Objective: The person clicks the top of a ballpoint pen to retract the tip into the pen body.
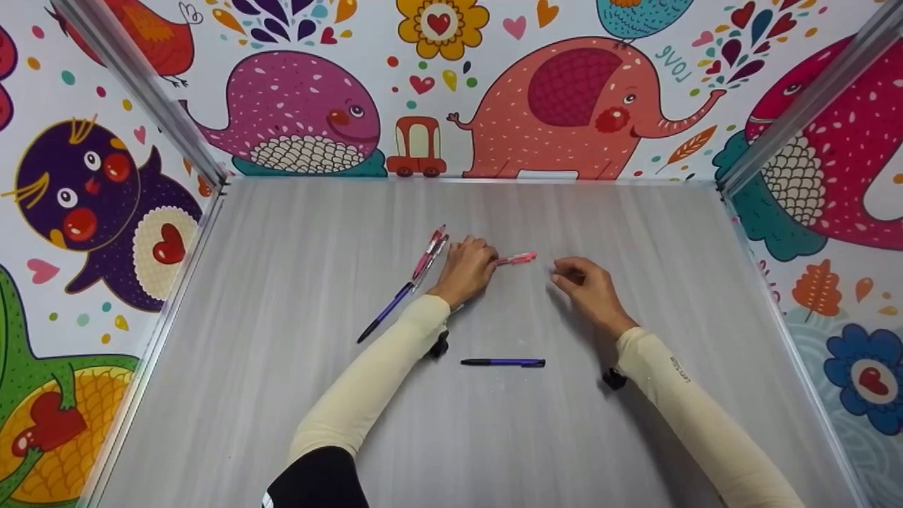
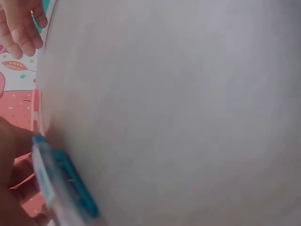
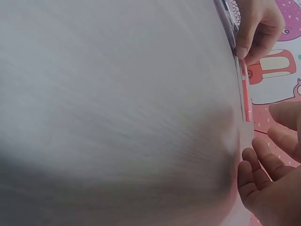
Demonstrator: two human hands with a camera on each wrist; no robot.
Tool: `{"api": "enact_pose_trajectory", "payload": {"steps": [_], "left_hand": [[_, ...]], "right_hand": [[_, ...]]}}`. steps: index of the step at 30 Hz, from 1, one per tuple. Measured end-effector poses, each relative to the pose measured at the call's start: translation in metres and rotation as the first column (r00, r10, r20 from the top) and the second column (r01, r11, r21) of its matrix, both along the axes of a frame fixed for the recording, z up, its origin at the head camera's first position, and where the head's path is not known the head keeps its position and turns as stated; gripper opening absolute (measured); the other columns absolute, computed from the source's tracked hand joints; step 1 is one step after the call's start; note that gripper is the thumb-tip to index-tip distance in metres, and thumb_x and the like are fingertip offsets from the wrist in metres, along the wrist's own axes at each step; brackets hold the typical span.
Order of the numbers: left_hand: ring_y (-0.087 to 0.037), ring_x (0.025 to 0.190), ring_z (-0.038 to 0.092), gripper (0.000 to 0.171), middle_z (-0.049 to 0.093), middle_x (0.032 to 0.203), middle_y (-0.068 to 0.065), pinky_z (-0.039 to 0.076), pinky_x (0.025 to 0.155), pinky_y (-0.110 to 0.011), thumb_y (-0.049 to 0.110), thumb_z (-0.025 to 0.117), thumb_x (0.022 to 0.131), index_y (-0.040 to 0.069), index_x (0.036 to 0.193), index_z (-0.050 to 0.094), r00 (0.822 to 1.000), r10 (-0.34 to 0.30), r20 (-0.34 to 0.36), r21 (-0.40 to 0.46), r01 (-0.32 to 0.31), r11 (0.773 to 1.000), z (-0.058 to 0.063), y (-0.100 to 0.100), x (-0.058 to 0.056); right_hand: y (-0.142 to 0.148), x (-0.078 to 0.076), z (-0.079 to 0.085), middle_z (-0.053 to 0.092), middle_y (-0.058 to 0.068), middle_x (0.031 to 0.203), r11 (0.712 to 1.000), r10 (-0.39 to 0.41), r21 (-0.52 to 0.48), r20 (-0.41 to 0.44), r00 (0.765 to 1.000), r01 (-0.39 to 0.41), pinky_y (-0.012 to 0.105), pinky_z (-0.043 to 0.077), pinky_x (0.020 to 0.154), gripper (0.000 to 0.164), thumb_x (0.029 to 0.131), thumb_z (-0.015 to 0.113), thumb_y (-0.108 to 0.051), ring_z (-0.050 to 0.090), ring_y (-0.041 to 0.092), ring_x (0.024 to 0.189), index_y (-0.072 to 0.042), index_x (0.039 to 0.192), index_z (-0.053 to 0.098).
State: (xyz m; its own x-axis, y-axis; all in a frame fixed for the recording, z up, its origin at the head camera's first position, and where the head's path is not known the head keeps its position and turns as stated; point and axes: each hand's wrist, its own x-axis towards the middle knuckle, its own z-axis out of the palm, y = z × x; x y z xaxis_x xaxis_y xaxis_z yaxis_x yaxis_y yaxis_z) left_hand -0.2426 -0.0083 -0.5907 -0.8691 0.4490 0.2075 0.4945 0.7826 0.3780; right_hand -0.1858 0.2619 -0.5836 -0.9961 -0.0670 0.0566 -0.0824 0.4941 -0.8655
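Note:
My left hand is over the middle of the table, with thumb and finger pinching one end of a pink pen. That pen points toward my right hand. In the left wrist view a clear pen with a teal clip runs along the palm of the same hand, close to the camera and partly blurred. Right of the pink pen's tip, my right hand holds nothing; its fingers are loosely bent, thumb apart from them, as the right wrist view also shows. Closer to me lies a blue pen with a black grip.
Left of my left hand, a dark pink pen, a clear pen and a blue-and-black pen lie slantwise, close together. Panels with cartoon animals border the grey table at the back and both sides.

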Motion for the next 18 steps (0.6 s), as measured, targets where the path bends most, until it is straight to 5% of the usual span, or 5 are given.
{"api": "enact_pose_trajectory", "payload": {"steps": [11, 18], "left_hand": [[-0.024, 0.106, 0.068, 0.016, 0.079, 0.108, -0.005, 0.050, 0.092, -0.044, 0.018, 0.073, 0.107, 0.009, 0.114, 0.085, 0.999, -0.047, -0.018, 0.132, 0.049, 0.990, 0.021, -0.001, 0.020], [-0.024, 0.107, 0.068, 0.014, 0.079, 0.109, -0.004, 0.049, 0.091, -0.044, 0.016, 0.076, 0.106, 0.008, 0.113, 0.085, 0.998, -0.060, -0.021, 0.199, 0.063, 0.978, 0.025, 0.001, 0.029]], "right_hand": [[0.001, 0.007, 0.009, 0.072, 0.020, 0.137, 0.997, -0.005, -0.082, 0.000, 1.000, 0.005, 0.016, 0.050, 0.097, 0.039, 0.107, 0.076, -0.017, 0.067, 0.031, 0.125, 0.004, 0.138, 0.069], [-0.002, 0.012, 0.016, 0.072, 0.024, 0.135, 0.984, -0.007, -0.180, -0.021, 1.000, 0.003, 0.016, 0.054, 0.093, 0.036, 0.105, 0.077, -0.012, 0.067, 0.032, 0.122, 0.005, 0.136, 0.070]]}}
